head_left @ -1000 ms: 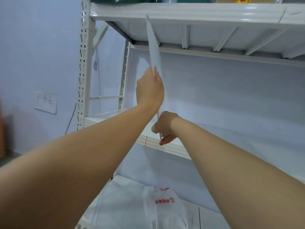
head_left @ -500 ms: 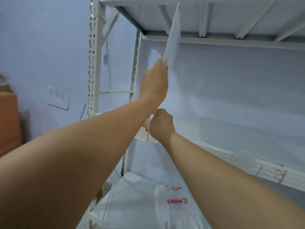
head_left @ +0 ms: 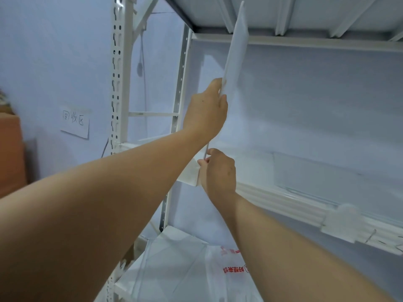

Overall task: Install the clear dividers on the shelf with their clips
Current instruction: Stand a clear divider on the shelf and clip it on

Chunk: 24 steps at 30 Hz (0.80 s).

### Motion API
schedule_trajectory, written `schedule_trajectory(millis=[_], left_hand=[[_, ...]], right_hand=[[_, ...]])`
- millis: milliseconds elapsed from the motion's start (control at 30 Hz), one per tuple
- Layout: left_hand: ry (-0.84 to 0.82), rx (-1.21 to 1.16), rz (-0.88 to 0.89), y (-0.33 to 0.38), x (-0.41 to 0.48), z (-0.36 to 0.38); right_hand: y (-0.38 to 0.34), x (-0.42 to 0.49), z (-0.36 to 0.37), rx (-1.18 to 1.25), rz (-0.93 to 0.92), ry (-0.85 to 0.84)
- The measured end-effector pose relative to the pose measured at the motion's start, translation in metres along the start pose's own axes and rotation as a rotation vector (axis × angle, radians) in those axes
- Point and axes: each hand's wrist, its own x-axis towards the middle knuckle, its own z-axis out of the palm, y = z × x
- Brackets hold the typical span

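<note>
Divider [head_left: 236, 59]: clear/frosted panel, stood on edge, tilted a bit, upper centre of frame. Top end reaches up to underside of the upper shelf [head_left: 305, 12]; lower edge runs down to front lip of the middle shelf [head_left: 283, 196], frame centre.

Left hand [head_left: 206, 110]: grip closed on the divider's near edge, approx mid-height, fingers wrapped round the panel. Forearm enters from lower left.

Right hand [head_left: 220, 171]: lower, at the divider's bottom end where it meets the shelf lip; thumb and fingers pinched there. Can't tell if a clip sits under them, hidden by the hand. Forearm enters from lower right.

Clip [head_left: 340, 222]: pale translucent piece on the shelf front lip, right side of frame, well apart from both hands.

Second divider [head_left: 327, 171]: clear panel, sits on the middle shelf, right of centre, behind the lip.

Upright post [head_left: 118, 73]: white, slotted, left of centre.

Bottom shelf, lower centre: white plastic bag [head_left: 231, 271] w/ red print, beside more clear sheets [head_left: 165, 264].

Wall, left: paper note [head_left: 74, 120] w/ handwritten characters. Brown box [head_left: 11, 153] at far left edge.
</note>
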Motion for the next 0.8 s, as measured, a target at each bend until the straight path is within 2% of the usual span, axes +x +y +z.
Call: schedule_trajectory(millis=[100,233,333,500,733,800], left_hand=[[-0.101,0.002,-0.077,-0.015,-0.001,0.004],[-0.075,-0.068,-0.148,-0.030,-0.002,0.003],[-0.117,-0.037,-0.122,-0.033,0.004,0.006],[-0.197,-0.059,-0.191,-0.037,0.010,0.015],[-0.480,0.194,-0.292,-0.062,-0.004,0.039],[-0.500,0.238,-0.318,-0.071,-0.006,0.045]], right_hand=[[0.006,0.006,0.007,0.018,-0.023,-0.032],[0.011,0.010,0.016,0.039,-0.008,-0.076],[0.014,0.021,0.022,0.093,0.018,-0.068],[0.021,0.023,0.028,0.217,0.115,-0.012],[0.025,0.034,0.026,0.303,0.143,-0.059],[0.027,0.036,0.024,0.313,0.140,-0.079]])
